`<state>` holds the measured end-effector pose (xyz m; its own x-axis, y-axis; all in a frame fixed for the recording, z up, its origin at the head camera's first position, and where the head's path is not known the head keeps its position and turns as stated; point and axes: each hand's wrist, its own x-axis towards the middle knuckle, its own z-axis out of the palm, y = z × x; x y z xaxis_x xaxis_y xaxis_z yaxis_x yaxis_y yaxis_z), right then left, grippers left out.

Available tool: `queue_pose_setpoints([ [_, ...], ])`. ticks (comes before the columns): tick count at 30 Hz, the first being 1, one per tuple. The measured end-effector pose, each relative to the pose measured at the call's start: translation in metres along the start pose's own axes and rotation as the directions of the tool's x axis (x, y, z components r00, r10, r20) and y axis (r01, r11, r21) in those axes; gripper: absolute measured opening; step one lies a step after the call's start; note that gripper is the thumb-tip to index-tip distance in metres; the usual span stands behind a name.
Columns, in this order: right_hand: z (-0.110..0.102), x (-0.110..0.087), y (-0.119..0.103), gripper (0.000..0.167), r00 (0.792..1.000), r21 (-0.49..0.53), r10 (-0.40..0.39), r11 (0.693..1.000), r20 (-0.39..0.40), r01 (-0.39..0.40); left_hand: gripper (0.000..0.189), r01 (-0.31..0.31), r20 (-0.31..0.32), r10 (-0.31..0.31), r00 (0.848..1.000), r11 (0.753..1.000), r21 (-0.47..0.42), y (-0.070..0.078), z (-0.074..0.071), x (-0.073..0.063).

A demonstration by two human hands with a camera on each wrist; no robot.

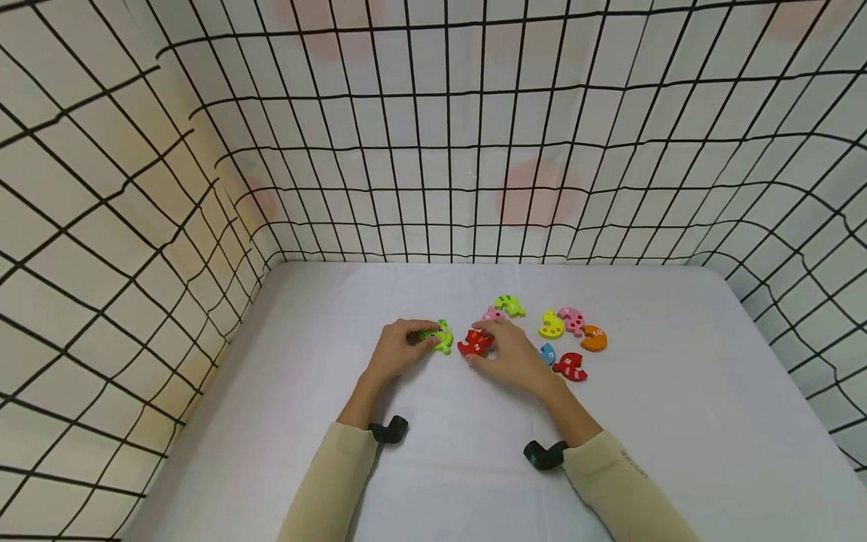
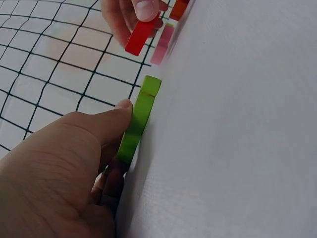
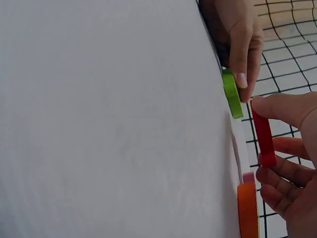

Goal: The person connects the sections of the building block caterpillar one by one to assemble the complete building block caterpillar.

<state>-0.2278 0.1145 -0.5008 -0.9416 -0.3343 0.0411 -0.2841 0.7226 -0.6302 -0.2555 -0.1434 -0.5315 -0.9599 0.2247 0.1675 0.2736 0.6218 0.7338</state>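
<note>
Thumb and fingers of my left hand [image 1: 396, 352] pinch a green animal-shaped puzzle piece [image 1: 444, 337], low over the white cloth. The left wrist view shows this green piece [image 2: 140, 119] edge-on between thumb and fingers. To its right, my right hand [image 1: 511, 359] grips a red animal-shaped puzzle piece [image 1: 476, 343] marked with a 2. In the right wrist view the red piece [image 3: 264, 134] is raised off the cloth, thumb at one end and fingers at the other. A small gap separates the two held pieces. Behind the right fingers sits a partly hidden pink piece [image 1: 492, 314].
A striped green piece [image 1: 509, 306] lies beyond the right hand. Right of that hand are yellow [image 1: 552, 325], spotted pink [image 1: 573, 321], orange [image 1: 594, 339], blue [image 1: 548, 354] and striped red [image 1: 570, 367] pieces. Black-gridded fabric walls [image 1: 433, 169] edge the table [image 1: 677, 406].
</note>
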Motion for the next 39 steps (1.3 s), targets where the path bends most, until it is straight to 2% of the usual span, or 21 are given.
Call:
queue_pose_setpoints([
  [3, 0.004, 0.002, -0.007, 0.058, 1.000, 0.037, -0.014, 0.999, 0.016, 0.013, 0.025, -0.007, -0.005, 0.006, 1.000, 1.000, -0.014, 0.001, 0.000, 0.000],
  [10, 0.017, 0.008, -0.012, 0.056, 1.000, 0.029, -0.004, 1.000, 0.024, 0.003, 0.024, -0.045, -0.007, 0.045, 0.999, 0.998, -0.033, 0.002, 0.002, 0.003],
  [17, 0.026, 0.011, -0.017, 0.057, 1.000, 0.030, 0.025, 0.999, 0.008, -0.025, 0.023, -0.011, 0.014, 0.011, 1.000, 0.999, -0.035, 0.003, 0.002, 0.002],
  [26, 0.031, 0.015, -0.023, 0.050, 0.999, 0.014, 0.043, 0.999, -0.030, -0.043, 0.024, -0.016, 0.017, 0.017, 1.000, 0.999, -0.035, 0.004, 0.002, 0.001],
  [31, 0.033, 0.016, -0.024, 0.047, 0.997, 0.041, 0.047, 0.998, -0.055, -0.045, 0.030, -0.002, 0.017, 0.003, 1.000, 1.000, -0.024, 0.004, 0.002, 0.000],
  [39, 0.031, 0.017, -0.024, 0.052, 0.996, 0.064, 0.084, 0.995, -0.015, -0.083, 0.031, -0.003, -0.006, 0.002, 1.000, 1.000, -0.004, 0.005, 0.005, 0.001],
])
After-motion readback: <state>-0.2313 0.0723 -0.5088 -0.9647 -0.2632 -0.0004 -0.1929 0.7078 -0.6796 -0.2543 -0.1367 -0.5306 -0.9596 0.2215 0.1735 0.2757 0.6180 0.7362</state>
